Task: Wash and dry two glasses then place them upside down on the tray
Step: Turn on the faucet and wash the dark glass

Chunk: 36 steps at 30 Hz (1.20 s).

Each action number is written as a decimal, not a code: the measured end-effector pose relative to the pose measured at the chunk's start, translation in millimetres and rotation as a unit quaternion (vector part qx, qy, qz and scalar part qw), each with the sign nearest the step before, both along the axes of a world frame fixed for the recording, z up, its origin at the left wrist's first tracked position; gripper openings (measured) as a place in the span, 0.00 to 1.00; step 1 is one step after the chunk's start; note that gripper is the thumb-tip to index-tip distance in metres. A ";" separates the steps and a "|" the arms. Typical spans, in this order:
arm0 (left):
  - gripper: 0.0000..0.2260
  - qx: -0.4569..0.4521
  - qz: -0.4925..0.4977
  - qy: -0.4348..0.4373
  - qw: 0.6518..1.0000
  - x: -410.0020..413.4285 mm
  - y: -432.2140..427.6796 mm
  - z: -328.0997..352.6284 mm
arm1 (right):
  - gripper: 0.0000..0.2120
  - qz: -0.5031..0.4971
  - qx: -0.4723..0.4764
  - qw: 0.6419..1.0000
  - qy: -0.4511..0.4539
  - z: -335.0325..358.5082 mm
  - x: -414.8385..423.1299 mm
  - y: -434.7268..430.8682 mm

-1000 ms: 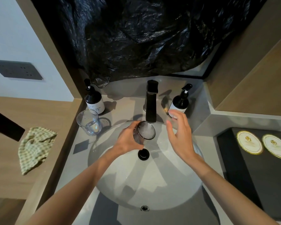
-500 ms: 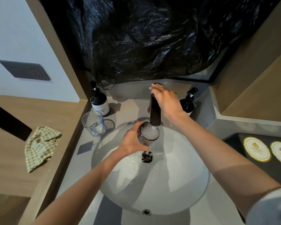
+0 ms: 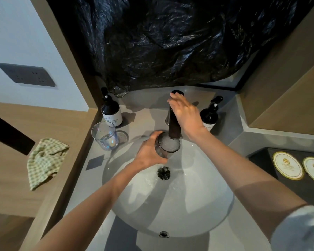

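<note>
- Left hand (image 3: pixel 149 153) grips a glass (image 3: pixel 169 145) under the faucet (image 3: pixel 174 125) spout — frothing full, above the sink (image 3: pixel 198 205).
- Right hand (image 3: pixel 187 115), fingers nearly straight, rests atop the faucet.
- Second glass (image 3: pixel 105 135) stands upright (counter (image 3: pixel 145 113), left).

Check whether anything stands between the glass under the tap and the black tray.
Only the person's own right forearm, reaching to the black tap, crosses between the clear glass in the left hand and the black rectangular tray. Two gold-rimmed round coasters lie on the tray.
</note>
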<state>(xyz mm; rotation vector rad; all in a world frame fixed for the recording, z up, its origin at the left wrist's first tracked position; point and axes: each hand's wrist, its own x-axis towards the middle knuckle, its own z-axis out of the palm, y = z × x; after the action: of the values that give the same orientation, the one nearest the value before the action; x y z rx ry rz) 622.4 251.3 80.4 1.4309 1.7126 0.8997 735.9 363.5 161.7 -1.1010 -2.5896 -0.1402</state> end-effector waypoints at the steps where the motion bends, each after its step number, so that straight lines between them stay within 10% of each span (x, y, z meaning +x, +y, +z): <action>1: 0.38 0.002 -0.001 0.002 1.000 0.1 0.1 0.7 | 0.18 0.004 0.016 1.000 -0.005 -0.8 0.1 0.2; 11: 0.40 -0.005 -0.010 0.030 1.000 -1.3 -3.3 2.2 | 0.25 0.009 -0.181 0.968 0.173 7.6 17.9 -18.9; 16: 0.39 -0.013 -0.022 0.068 0.997 -5.7 -7.3 3.0 | 0.02 -0.101 -0.184 0.890 0.405 -18.0 72.8 -78.1; 22: 0.42 -0.017 -0.070 0.103 0.992 -7.8 -6.4 8.1 | 0.19 0.110 -0.174 0.973 0.105 -57.3 81.1 -113.5; 29: 0.41 -0.010 -0.126 0.155 0.980 -16.5 -0.2 22.1 | 0.17 0.209 -0.110 0.959 -0.158 -49.8 52.2 -64.3; 36: 0.39 -0.041 -0.143 0.097 0.984 -33.2 3.9 12.3 | 0.12 0.138 -0.253 0.955 -0.066 -63.5 52.7 -69.1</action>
<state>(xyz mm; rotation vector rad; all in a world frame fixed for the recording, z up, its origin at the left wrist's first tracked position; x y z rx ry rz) 589.1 255.1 92.7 1.7000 1.6048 0.5429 788.7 294.4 98.2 -0.8815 -2.9552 0.5630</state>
